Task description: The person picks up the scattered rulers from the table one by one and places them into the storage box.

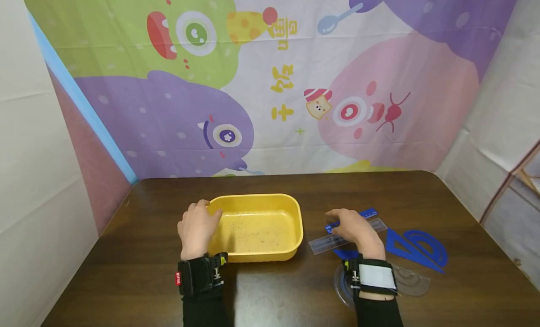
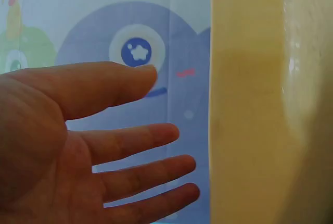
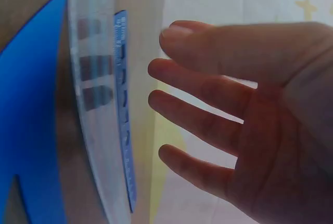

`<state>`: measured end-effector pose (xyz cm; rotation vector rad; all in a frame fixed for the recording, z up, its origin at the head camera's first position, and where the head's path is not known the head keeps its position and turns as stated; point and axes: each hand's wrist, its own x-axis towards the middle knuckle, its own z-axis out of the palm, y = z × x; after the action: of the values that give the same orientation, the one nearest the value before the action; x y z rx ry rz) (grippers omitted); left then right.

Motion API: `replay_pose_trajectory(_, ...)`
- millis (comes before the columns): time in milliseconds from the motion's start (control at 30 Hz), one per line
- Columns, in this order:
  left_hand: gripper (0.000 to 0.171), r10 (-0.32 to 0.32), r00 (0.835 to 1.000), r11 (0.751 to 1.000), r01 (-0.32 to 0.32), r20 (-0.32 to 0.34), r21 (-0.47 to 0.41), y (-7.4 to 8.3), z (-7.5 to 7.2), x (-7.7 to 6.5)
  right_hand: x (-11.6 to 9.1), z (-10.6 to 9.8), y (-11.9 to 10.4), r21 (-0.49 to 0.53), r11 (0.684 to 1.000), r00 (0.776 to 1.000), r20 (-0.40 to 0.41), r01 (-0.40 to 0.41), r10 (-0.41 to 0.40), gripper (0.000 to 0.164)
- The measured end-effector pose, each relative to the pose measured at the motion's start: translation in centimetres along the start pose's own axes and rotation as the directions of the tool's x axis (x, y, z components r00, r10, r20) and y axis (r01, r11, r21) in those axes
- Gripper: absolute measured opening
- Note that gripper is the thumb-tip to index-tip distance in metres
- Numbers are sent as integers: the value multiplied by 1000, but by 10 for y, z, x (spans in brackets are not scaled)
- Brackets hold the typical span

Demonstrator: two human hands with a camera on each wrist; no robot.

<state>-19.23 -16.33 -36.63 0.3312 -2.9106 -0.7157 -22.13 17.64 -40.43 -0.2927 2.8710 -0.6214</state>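
Note:
A shallow yellow plastic basin stands on the table, with small dark specks on its floor. My left hand is at its left rim, fingers extended; the left wrist view shows the palm and spread fingers beside the basin's wall. My right hand hovers over a clear ruler and a blue ruler, its fingers loosely bent and holding nothing. In the right wrist view the fingertips are apart from the blue ruler and clear ruler. A blue flat piece is partly hidden under that hand.
Right of my right hand lie a blue set square, a blue protractor and a clear protractor. A clear curved piece shows beneath the right wrist. A cartoon-printed cloth hangs behind the brown table.

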Motion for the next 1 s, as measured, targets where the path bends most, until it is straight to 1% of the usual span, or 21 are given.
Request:
replay_pose_trajectory(100, 50, -24, 999, 1000, 25, 28, -4, -6, -1, 0, 2, 3, 2, -14, 1000, 1000, -11, 3, -3, 44)
replay_pose_trajectory(267, 49, -65, 995, 998, 66, 75, -10, -13, 1, 1, 4, 8, 5, -28, 999, 999, -21, -28, 27, 41)
replay_pose_trajectory(433, 55, -104, 986, 994, 107, 134, -18, -16, 3, 1, 6, 10, 5, -29, 998, 998, -31, -59, 58, 44)
replay_pose_trajectory(500, 56, -116, 979, 992, 121, 165, -21, -17, 3, 0, 6, 11, 4, -41, 998, 997, -47, -57, 55, 43)
replay_pose_trajectory(667, 51, -128, 967, 991, 135, 222, -20, -18, 0, -1, 7, 13, 7, -57, 998, 992, -121, -25, 18, 39)
replay_pose_trajectory(767, 42, -135, 962, 989, 147, 238, -33, -19, 0, -1, 8, 14, 6, -53, 998, 990, -142, -18, 10, 34)
replay_pose_trajectory(867, 39, -135, 959, 988, 148, 248, -36, -20, 0, 0, 8, 14, 4, -85, 996, 988, -155, -36, 23, 30)
replay_pose_trajectory(1000, 41, -137, 954, 988, 149, 265, -27, -20, 0, 0, 7, 15, 2, -134, 988, 982, -180, -78, 53, 28)
